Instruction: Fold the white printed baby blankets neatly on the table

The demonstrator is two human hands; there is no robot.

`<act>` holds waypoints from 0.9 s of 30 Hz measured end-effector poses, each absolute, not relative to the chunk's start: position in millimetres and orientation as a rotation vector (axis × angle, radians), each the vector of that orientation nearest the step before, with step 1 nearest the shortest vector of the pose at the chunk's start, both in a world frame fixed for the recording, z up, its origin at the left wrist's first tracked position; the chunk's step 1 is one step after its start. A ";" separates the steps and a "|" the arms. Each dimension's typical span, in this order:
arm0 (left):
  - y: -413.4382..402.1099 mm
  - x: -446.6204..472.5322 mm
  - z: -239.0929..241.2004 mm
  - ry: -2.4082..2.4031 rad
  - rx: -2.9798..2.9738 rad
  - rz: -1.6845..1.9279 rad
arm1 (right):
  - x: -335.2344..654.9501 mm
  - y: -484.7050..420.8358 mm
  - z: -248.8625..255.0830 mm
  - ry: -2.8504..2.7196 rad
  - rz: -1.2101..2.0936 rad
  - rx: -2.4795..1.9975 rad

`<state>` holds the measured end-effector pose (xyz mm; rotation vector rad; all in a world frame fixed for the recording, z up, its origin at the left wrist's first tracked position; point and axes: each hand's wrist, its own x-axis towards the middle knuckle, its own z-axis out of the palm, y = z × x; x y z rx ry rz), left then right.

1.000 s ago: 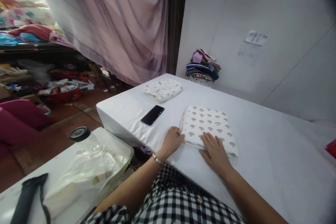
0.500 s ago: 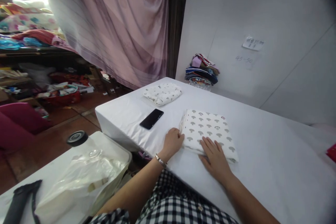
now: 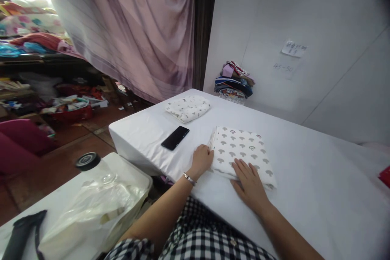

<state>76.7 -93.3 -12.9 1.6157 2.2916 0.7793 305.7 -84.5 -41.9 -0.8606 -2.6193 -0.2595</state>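
Note:
A white folded cloth [image 3: 240, 146] printed with grey mushrooms lies flat on the white-covered table [image 3: 310, 187] in front of me. My left hand [image 3: 202, 160], with a bracelet at the wrist, is closed at the cloth's left edge, its fingertips gripping the layers there. Resting flat on the near edge of the same cloth is my right hand [image 3: 250, 185], fingers spread and holding nothing. Beyond my left hand lies a black phone [image 3: 175, 137]. A second folded white cloth [image 3: 188, 108] with small prints sits at the table's far left end.
To the left, a lower white table [image 3: 70, 187] bears a clear plastic bag [image 3: 97, 207], a black tape roll [image 3: 87, 161] and a black strap-like item [image 3: 22, 233]. Folded fabrics [image 3: 234, 83] are stacked by the wall. A pink curtain [image 3: 152, 28] hangs behind.
My left hand has slid slightly away from me along the cloth's left edge. The right hand and the cloth stay in place; the view has shifted a little.

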 end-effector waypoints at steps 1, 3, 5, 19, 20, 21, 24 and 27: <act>-93.8 76.8 -11.5 2.297 1.626 0.756 | 305.6 -84.4 -41.7 -2.620 -0.257 -0.861; -94.1 76.8 -6.9 2.302 1.652 0.703 | 305.5 -84.4 -41.5 -2.617 -0.258 -0.864; -92.1 76.3 -0.9 2.302 1.679 0.662 | 305.3 -84.5 -41.4 -2.613 -0.263 -0.865; -58.3 75.7 -4.8 2.335 1.646 0.632 | 305.5 -83.5 -42.8 -2.628 -0.242 -0.865; -58.9 75.1 -5.9 2.335 1.647 0.631 | 305.5 -83.6 -42.6 -2.628 -0.241 -0.866; -59.3 74.5 -6.4 2.334 1.647 0.630 | 305.6 -83.8 -42.5 -2.627 -0.241 -0.866; -58.5 72.6 -4.8 2.327 1.644 0.622 | 305.6 -84.2 -42.4 -2.624 -0.240 -0.869; -51.8 71.1 -0.2 2.325 1.632 0.622 | 305.4 -84.3 -42.8 -2.626 -0.237 -0.870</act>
